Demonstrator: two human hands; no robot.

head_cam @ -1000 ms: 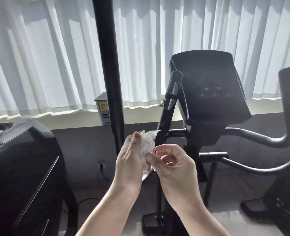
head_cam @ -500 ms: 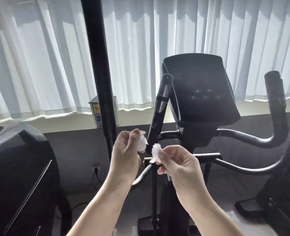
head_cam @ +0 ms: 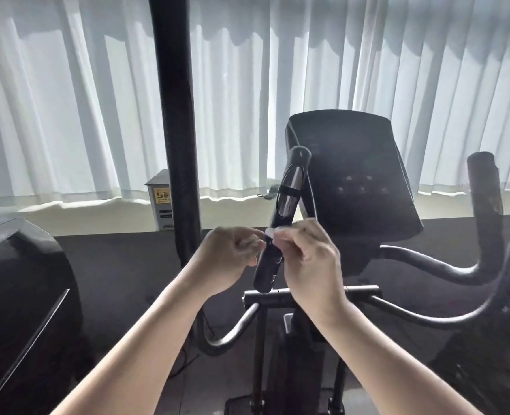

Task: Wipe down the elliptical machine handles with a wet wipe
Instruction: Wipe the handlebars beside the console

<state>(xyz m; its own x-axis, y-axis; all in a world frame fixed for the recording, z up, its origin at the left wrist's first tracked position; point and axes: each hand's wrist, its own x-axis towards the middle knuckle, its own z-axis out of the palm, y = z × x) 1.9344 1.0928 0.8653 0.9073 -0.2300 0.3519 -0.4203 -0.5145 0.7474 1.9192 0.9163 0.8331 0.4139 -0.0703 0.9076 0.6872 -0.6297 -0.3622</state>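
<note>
Wet wipe (head_cam: 269,232) barely visible: a small white scrap pinched between fingertips of both hands, pressed against the near handle (head_cam: 280,223) just below its glossy sensor strip. Left hand (head_cam: 229,259) curled on the handle's left side, thumb and forefinger closed on the wipe. Right hand (head_cam: 310,259) curled on the handle's right side, fingertips likewise closed on the wipe. Hands nearly touching, with the handle shaft between them. How far the wipe wraps round the shaft: cannot tell, blurred.

Console (head_cam: 352,175) just right of and behind the handle. Far handle (head_cam: 484,211) well to the right of it, past the console. Tall black pole (head_cam: 175,130) left of the handle, with a small grey box (head_cam: 160,202) behind it on the sill. White curtains (head_cam: 68,100) across the back.

Compared with half a second ago: then held apart in front of the handle, a separate white tuft in each; now brought together at the shaft, higher up, most of the wipe hidden.
</note>
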